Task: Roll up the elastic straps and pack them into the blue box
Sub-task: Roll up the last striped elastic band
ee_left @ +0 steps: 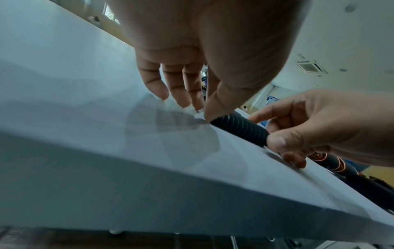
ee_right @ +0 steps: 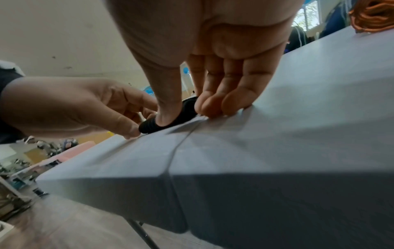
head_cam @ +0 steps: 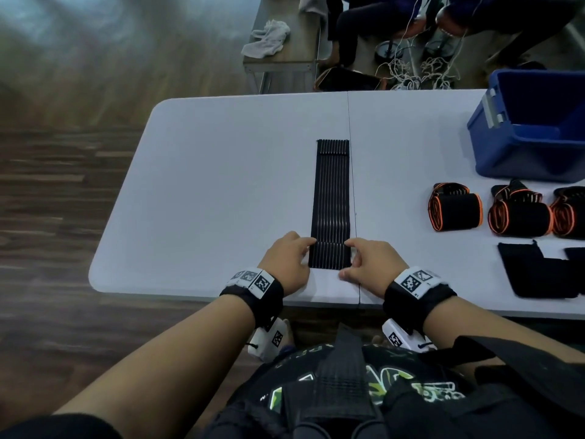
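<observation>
A long black ribbed elastic strap (head_cam: 332,198) lies flat along the middle of the white table (head_cam: 221,185), its near end turned over into a small roll (ee_left: 241,128). My left hand (head_cam: 289,261) pinches the roll's left end, thumb on top. My right hand (head_cam: 364,261) pinches the right end, with its thumb pressed on the black roll (ee_right: 185,111) and its fingers on the table behind it. The blue box (head_cam: 519,144) stands open at the far right. Three rolled black straps with orange edges (head_cam: 456,212) lie in a row in front of it.
Flat black straps (head_cam: 535,270) lie at the right near the table's front edge. Beyond the far edge are a bench with white cloths (head_cam: 269,39), tangled cables (head_cam: 421,74) and seated people. The table's left half is bare.
</observation>
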